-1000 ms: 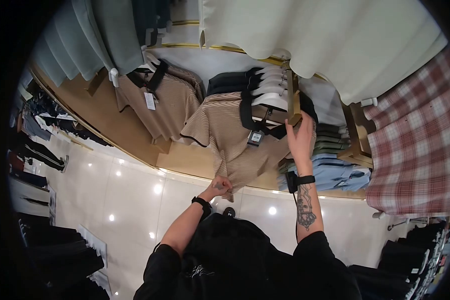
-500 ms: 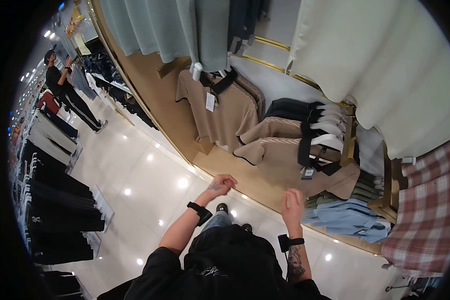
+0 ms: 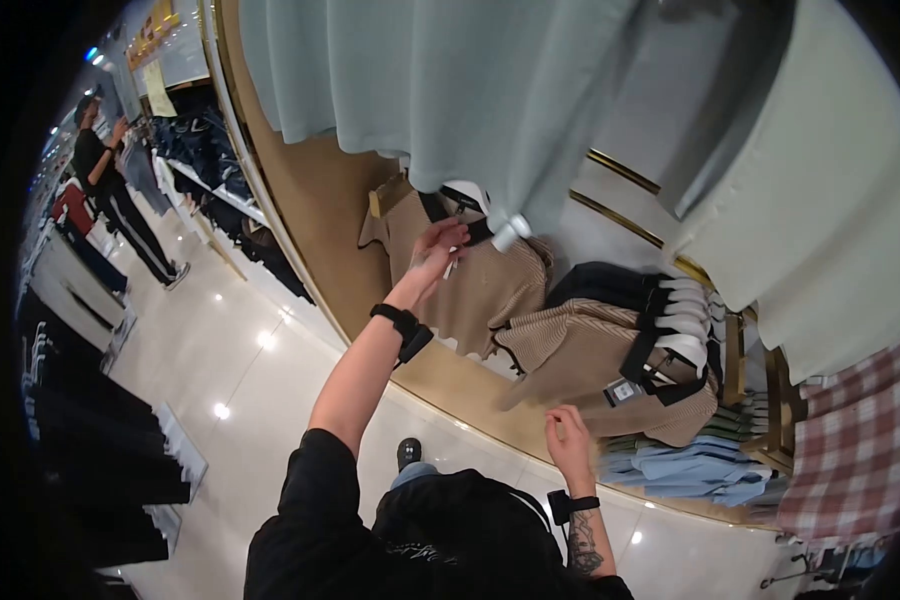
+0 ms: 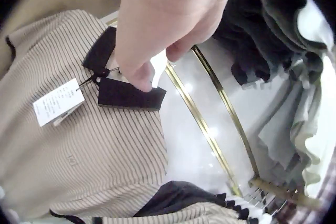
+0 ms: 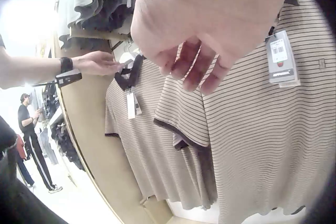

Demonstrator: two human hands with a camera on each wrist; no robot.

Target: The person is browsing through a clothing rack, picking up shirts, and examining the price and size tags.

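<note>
A beige striped polo shirt (image 3: 475, 290) with a black collar hangs on a white hanger (image 3: 467, 193) at the left of the wall bay. My left hand (image 3: 432, 258) reaches up to its collar, fingertips right at the black collar (image 4: 131, 94) in the left wrist view. A white paper tag (image 4: 59, 102) dangles from the neck. My right hand (image 3: 568, 440) hovers in front of another striped polo shirt (image 3: 585, 350), its fingers loosely bent and holding nothing. That shirt carries a grey tag (image 5: 282, 58).
Grey-green trousers (image 3: 450, 90) and pale cream trousers (image 3: 820, 200) hang overhead. Blue shirts (image 3: 685, 465) hang at the right, beside a red plaid garment (image 3: 855, 440). A wooden ledge (image 3: 450, 390) runs below the shirts. Another person (image 3: 120, 190) stands at far left.
My right hand has let go of the right-hand rack and drawn back. My left hand has left the right polo's hem and risen to the left polo's collar. The view has swung left.
</note>
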